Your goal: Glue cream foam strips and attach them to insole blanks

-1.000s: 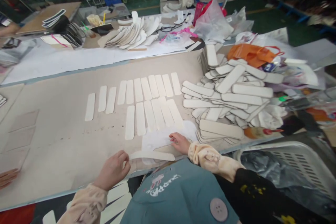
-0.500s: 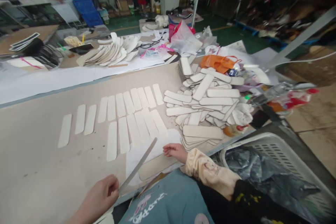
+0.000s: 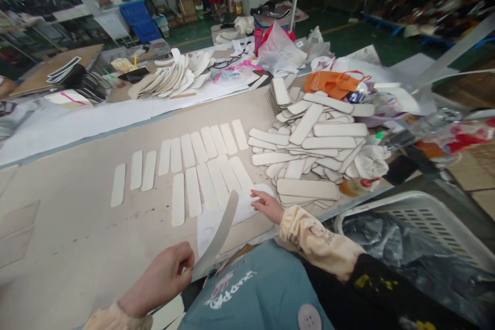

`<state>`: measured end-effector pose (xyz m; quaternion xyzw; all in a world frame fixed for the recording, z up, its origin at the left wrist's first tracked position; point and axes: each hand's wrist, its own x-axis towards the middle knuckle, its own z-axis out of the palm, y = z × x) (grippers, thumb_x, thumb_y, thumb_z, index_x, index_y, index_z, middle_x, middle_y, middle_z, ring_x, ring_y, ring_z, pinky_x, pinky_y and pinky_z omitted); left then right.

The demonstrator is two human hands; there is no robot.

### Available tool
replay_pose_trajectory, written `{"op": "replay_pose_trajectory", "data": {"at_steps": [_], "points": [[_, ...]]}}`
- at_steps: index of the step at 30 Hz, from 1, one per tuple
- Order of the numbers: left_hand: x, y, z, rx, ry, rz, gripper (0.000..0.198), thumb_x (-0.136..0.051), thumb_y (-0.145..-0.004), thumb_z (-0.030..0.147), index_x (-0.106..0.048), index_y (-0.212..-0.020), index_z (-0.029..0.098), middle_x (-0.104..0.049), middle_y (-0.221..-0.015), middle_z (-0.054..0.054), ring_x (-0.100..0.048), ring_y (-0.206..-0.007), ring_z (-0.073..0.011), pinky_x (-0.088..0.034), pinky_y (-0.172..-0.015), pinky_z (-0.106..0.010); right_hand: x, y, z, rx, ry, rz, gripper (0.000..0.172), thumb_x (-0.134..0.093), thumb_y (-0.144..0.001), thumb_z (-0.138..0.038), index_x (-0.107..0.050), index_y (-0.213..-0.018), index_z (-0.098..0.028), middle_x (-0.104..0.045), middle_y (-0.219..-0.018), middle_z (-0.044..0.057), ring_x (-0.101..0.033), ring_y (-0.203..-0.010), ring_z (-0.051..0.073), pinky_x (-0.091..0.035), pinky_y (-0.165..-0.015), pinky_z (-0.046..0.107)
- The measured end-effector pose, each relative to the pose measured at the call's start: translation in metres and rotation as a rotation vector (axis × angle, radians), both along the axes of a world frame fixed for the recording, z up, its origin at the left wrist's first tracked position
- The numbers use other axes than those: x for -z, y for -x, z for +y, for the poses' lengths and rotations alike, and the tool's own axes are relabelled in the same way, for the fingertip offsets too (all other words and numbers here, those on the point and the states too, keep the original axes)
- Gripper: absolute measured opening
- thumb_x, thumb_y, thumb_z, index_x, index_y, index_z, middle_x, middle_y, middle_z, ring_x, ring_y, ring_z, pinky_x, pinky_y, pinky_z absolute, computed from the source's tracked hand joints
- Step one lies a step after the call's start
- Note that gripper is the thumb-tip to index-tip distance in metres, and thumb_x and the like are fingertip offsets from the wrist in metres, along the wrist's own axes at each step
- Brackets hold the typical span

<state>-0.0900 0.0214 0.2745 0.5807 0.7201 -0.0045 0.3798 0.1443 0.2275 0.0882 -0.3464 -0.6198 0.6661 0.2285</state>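
My left hand (image 3: 170, 273), at the table's front edge, is closed on the lower end of a long grey-beige strip (image 3: 221, 227) with rounded ends. The strip stands tilted, its free end leaning up and to the right. My right hand (image 3: 268, 205) is at the right end of the laid-out strips, its fingers apart and pointing left, with nothing seen in them. Whether its fingertips touch the sheet is unclear. Under it are a white sheet (image 3: 204, 227) and a larger beige strip (image 3: 247, 229). Pale strips (image 3: 178, 200) lie in two rows just beyond.
A heap of edged pale strips (image 3: 334, 143) fills the table's right side, beside an orange bag (image 3: 332, 84). At right front stands a white plastic basket (image 3: 410, 203) holding dark plastic. Across the table lies a fanned stack of curved pieces (image 3: 174, 77). People are in the background.
The view has shifted a little to the left. The strip in my left hand has turned to show more of its broad face. My right hand's fingers have spread more and moved closer to the rows.
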Motion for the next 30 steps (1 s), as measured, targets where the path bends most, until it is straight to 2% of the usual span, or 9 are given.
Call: {"op": "replay_pose_trajectory", "data": {"at_steps": [3, 7, 9, 12, 15, 18, 23, 26, 30], "points": [[-0.002, -0.001, 0.001, 0.006, 0.011, -0.019, 0.010, -0.039, -0.058, 0.011, -0.043, -0.062, 0.019, -0.049, -0.063, 0.003, -0.044, -0.059, -0.0108, -0.030, -0.057, -0.023, -0.018, 0.007, 0.005, -0.045, -0.052, -0.002, 0.043, -0.057, -0.079, -0.038, -0.059, -0.118, -0.021, -0.059, -0.107, 0.006, -0.060, -0.071, 0.012, -0.052, -0.068, 0.028], [0.002, 0.001, 0.002, -0.004, 0.020, -0.038, 0.009, -0.039, -0.057, 0.012, -0.044, -0.062, 0.019, -0.049, -0.064, 0.003, -0.044, -0.059, -0.0106, -0.029, -0.057, -0.023, -0.039, 0.006, 0.008, -0.074, -0.119, -0.048, 0.026, -0.058, -0.080, -0.038, -0.070, -0.093, -0.019, -0.064, -0.085, 0.003, -0.060, -0.072, 0.013, -0.048, -0.071, 0.026], [0.007, 0.004, 0.003, -0.018, 0.026, -0.073, 0.007, -0.039, -0.057, 0.013, -0.043, -0.061, 0.018, -0.048, -0.064, 0.003, -0.043, -0.060, -0.0107, -0.029, -0.057, -0.022, -0.042, 0.002, 0.008, -0.061, -0.139, -0.097, 0.022, -0.059, -0.079, -0.037, -0.070, -0.082, -0.018, -0.064, -0.076, 0.002, -0.059, -0.072, 0.014, -0.046, -0.072, 0.026], [0.021, 0.014, 0.003, -0.104, 0.059, -0.190, 0.005, -0.041, -0.058, 0.017, -0.045, -0.061, 0.018, -0.047, -0.064, 0.002, -0.042, -0.061, -0.0111, -0.029, -0.056, -0.022, -0.036, -0.007, 0.005, -0.053, -0.134, -0.202, 0.022, -0.062, -0.076, -0.039, -0.070, -0.077, -0.018, -0.064, -0.071, 0.002, -0.058, -0.072, 0.015, -0.044, -0.072, 0.026], [0.050, 0.027, 0.003, -0.261, 0.173, -0.407, 0.009, -0.044, -0.060, 0.023, -0.049, -0.063, 0.017, -0.044, -0.060, 0.003, -0.040, -0.058, -0.0106, -0.029, -0.054, -0.022, -0.021, -0.020, -0.005, -0.079, -0.075, -0.342, 0.024, -0.063, -0.073, -0.041, -0.070, -0.073, -0.018, -0.062, -0.062, 0.000, -0.056, -0.061, 0.014, -0.043, -0.062, 0.024], [0.091, 0.034, 0.005, -0.418, 0.297, -0.567, 0.016, -0.046, -0.060, 0.030, -0.051, -0.064, 0.016, -0.042, -0.053, 0.004, -0.037, -0.053, -0.0097, -0.028, -0.053, -0.022, -0.005, -0.034, -0.018, -0.106, -0.003, -0.500, 0.024, -0.061, -0.073, -0.039, -0.068, -0.068, -0.017, -0.056, -0.049, -0.002, -0.052, -0.049, 0.012, -0.039, -0.053, 0.022], [0.153, 0.026, 0.015, -0.487, 0.352, -0.542, 0.021, -0.048, -0.059, 0.036, -0.047, -0.054, 0.016, -0.041, -0.044, 0.004, -0.032, -0.045, -0.0081, -0.024, -0.048, -0.023, 0.014, -0.051, -0.031, -0.102, 0.007, -0.719, 0.024, -0.060, -0.075, -0.036, -0.065, -0.061, -0.018, -0.054, -0.045, -0.003, -0.051, -0.047, 0.011, -0.037, -0.051, 0.021], [0.175, 0.018, 0.021, -0.496, 0.364, -0.491, 0.022, -0.049, -0.058, 0.037, -0.046, -0.050, 0.017, -0.041, -0.042, 0.004, -0.032, -0.043, -0.0081, -0.024, -0.046, -0.023, 0.021, -0.055, -0.030, -0.082, -0.027, -0.809, 0.023, -0.060, -0.076, -0.036, -0.066, -0.061, -0.019, -0.057, -0.049, -0.003, -0.054, -0.052, 0.012, -0.037, -0.054, 0.021], [0.190, 0.014, 0.026, -0.514, 0.367, -0.419, 0.019, -0.047, -0.060, 0.034, -0.047, -0.050, 0.017, -0.040, -0.041, 0.004, -0.033, -0.042, -0.0082, -0.025, -0.044, -0.023, 0.028, -0.057, -0.027, -0.063, -0.060, -0.889, 0.021, -0.061, -0.076, -0.036, -0.069, -0.065, -0.019, -0.062, -0.057, -0.001, -0.058, -0.060, 0.013, -0.037, -0.056, 0.021]]}}
